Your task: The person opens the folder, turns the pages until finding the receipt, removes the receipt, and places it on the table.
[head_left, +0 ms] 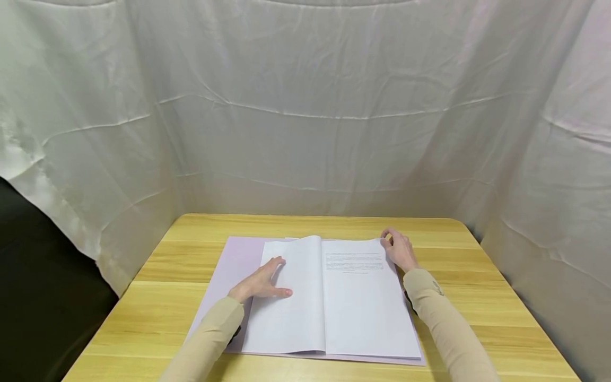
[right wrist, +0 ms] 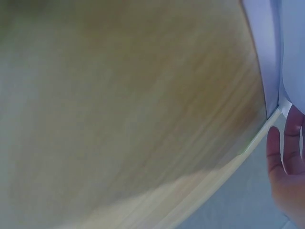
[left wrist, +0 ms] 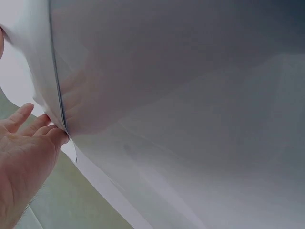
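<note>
A document with white pages lies spread on a lilac folder cover (head_left: pixel 234 265). My left hand (head_left: pixel 262 280) is on the left page (head_left: pixel 291 323), thumb and fingers spread apart. In the left wrist view the fingers of the left hand (left wrist: pixel 33 143) touch a page's edge, and the sheet (left wrist: pixel 190 143) fills most of that view. At the far right corner of the right page (head_left: pixel 367 313), which bears a few lines of print near its top, my right hand (head_left: pixel 400 252) pinches the paper with bent fingers. Only part of the right hand (right wrist: pixel 288 167) shows in the right wrist view.
The document lies on a wooden table (head_left: pixel 153 313) with rounded far corners. Pale grey curtains (head_left: pixel 305 132) hang behind the table and along both sides. A black surface (head_left: pixel 38 286) shows at the left, beyond the curtain's edge.
</note>
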`<state>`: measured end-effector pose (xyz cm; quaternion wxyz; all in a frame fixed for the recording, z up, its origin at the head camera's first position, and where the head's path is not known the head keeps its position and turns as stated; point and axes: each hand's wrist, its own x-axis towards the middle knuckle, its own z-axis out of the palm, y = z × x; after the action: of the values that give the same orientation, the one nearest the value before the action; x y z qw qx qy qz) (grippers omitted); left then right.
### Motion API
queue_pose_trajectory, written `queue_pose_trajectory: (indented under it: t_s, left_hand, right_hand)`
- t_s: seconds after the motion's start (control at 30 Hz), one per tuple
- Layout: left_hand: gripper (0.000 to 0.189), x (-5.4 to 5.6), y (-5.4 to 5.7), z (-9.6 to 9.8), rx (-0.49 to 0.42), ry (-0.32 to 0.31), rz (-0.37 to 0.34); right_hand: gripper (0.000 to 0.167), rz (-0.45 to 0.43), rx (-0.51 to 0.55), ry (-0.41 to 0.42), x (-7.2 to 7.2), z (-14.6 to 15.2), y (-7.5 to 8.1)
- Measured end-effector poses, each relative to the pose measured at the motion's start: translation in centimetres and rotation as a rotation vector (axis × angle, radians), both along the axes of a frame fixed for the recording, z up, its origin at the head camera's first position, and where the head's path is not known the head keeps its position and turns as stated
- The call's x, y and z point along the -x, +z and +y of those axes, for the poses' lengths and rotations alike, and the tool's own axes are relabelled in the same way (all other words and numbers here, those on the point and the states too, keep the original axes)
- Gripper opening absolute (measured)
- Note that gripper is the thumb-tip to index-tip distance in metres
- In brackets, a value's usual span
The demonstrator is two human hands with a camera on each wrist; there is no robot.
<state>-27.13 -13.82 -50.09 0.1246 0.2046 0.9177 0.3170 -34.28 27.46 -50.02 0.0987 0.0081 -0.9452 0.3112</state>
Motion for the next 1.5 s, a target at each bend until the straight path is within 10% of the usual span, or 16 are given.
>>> queue_pose_trajectory:
  t_s: [0.6, 0.97, 1.5]
  left_hand:
    - [0.098, -0.1, 0.0, 0.0, -0.008, 0.005, 0.005]
    - [0.102, 0.0, -0.2, 0.0, -0.039, 0.001, -0.034]
    - [0.113, 0.0, -0.1, -0.4, -0.104, -0.021, -0.038]
  right_hand:
    - [0.027, -0.031, 0.202, 0.027, -0.7, -0.4, 0.5]
    - [0.073, -0.283, 0.488, 0.219, -2.1, 0.3, 1.0]
    - [0.083, -0.449, 0.686, 0.366, -4.3, 1.7, 1.3]
